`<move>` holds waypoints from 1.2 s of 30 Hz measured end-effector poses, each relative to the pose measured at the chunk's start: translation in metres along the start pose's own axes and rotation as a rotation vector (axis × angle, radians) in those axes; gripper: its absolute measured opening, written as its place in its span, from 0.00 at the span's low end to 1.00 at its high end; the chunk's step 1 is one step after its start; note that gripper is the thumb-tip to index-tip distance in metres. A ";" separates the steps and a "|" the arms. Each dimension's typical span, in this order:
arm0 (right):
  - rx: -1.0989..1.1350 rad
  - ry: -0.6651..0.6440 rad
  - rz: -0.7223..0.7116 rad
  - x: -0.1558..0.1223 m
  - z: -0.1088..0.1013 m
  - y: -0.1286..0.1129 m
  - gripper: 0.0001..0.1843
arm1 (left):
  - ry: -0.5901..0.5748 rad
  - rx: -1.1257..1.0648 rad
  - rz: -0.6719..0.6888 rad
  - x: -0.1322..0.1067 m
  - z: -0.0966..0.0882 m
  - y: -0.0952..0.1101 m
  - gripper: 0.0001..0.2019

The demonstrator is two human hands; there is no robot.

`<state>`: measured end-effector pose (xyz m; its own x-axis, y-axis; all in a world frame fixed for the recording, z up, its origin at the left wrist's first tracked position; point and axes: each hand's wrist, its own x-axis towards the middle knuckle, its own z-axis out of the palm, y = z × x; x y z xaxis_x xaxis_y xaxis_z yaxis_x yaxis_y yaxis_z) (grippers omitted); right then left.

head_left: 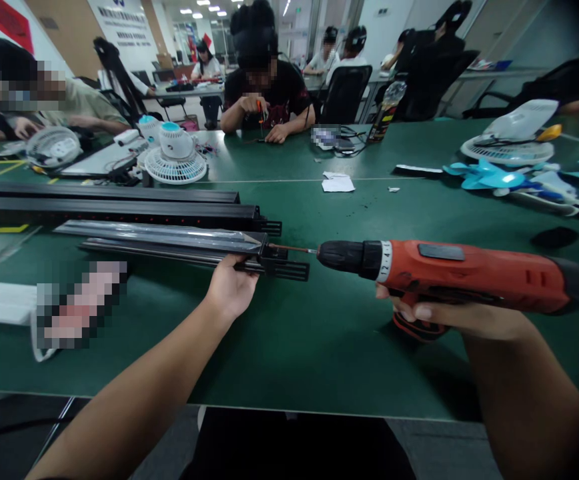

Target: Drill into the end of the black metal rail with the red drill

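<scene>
My right hand (437,317) is wrapped round the grip of a red cordless drill (469,273), held level and pointing left. Its thin bit (293,249) touches the end of a long black metal rail (179,257) lying on the green table (289,347). My left hand (230,287) grips the near edge of that rail close to its right end, fingers curled under it. A silvery strip (154,235) lies along the rail's top.
Two more long black rails (119,203) lie behind. Small white desk fans (174,157) and fan parts (507,150), blue blades (489,179), paper scraps (337,183) and a bottle (387,110) stand farther back. Other people sit working across the table.
</scene>
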<state>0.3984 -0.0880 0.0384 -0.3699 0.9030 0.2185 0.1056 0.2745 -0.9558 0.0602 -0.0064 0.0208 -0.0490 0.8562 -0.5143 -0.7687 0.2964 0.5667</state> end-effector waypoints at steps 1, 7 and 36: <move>-0.004 -0.023 -0.023 0.000 -0.001 0.000 0.15 | -0.006 0.004 0.001 0.002 -0.002 0.000 0.23; 0.008 -0.103 0.020 -0.001 -0.007 0.002 0.21 | -0.072 0.034 0.015 0.011 -0.012 -0.001 0.25; 0.044 -0.363 -0.008 0.016 -0.023 -0.004 0.13 | -0.021 -0.031 -0.021 0.010 -0.009 0.001 0.20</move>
<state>0.4134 -0.0674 0.0502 -0.6752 0.7223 0.1493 0.0644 0.2594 -0.9636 0.0530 -0.0015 0.0104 -0.0197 0.8589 -0.5118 -0.7887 0.3013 0.5358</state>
